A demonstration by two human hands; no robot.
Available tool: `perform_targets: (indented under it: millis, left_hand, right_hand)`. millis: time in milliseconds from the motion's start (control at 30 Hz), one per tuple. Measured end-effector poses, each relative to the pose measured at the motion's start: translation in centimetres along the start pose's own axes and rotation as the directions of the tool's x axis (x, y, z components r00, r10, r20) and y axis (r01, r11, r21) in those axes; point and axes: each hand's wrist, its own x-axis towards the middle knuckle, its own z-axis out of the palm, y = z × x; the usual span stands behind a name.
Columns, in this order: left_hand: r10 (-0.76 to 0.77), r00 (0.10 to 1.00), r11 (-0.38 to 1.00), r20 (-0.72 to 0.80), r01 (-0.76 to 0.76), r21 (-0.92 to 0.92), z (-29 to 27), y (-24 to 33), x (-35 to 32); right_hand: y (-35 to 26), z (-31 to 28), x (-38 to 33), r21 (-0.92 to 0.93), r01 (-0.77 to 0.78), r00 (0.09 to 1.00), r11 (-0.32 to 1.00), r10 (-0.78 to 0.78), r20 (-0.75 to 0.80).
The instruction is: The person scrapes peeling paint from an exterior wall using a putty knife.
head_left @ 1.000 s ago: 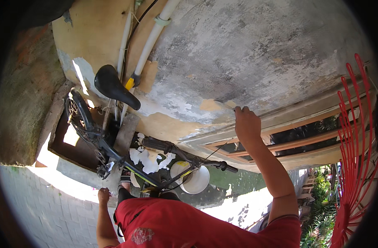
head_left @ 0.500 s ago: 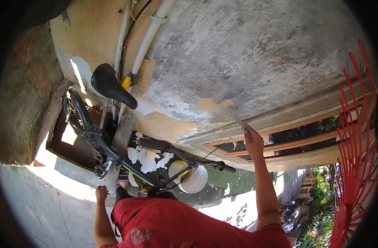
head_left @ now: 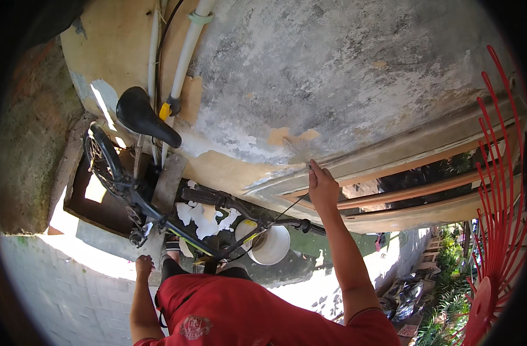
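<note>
Overhead | right hand (head_left: 323, 187) raised, gripping scraper (head_left: 296, 151) against wall (head_left: 355, 75) | left hand (head_left: 143, 267) lowered, loosely curled, empty

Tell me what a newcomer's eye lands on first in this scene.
First comes the right hand, raised against the weathered grey wall and holding a thin scraper blade at a patch of peeling yellow paint. Below left, a black bicycle leans by the wall, its saddle standing out against the yellow, with a white bucket beside its handlebar. The left hand hangs low by the bicycle, holding nothing, and red curved prongs fill the right edge.
</note>
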Motion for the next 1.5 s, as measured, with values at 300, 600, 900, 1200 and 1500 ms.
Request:
perform_targets:
  millis: [300,600,900,1200,1500]
  left_hand:
    - [-0.046,0.994,0.998,-0.098,0.051,0.041,-0.9,-2.8,-0.5]
    - [-0.124,0.972,0.992,-0.199,0.117,-0.047,-0.9,-7.1,-4.2]
    - [-0.134,0.965,0.990,-0.225,0.121,-0.071,-0.4,-5.8,-5.7]
    - [-0.073,0.966,0.996,-0.246,0.086,0.040,0.2,-6.0,-4.0]
    - [-0.101,0.963,0.995,-0.250,0.100,-0.015,-1.0,-2.3,-5.6]
  right_hand:
    - [1.6,-0.6,0.0,0.611,-0.498,0.846,0.616,0.190,0.498]
    - [-14.9,-2.3,4.9,0.812,-0.296,0.930,0.503,-0.044,0.366]
    - [-20.9,0.7,9.8,0.721,-0.034,0.966,0.692,-0.162,0.200]
    - [-24.3,-7.1,13.2,0.493,-0.057,0.920,0.868,-0.146,0.365]
    - [-31.3,-6.1,18.3,0.207,0.229,0.825,0.951,-0.302,0.478]
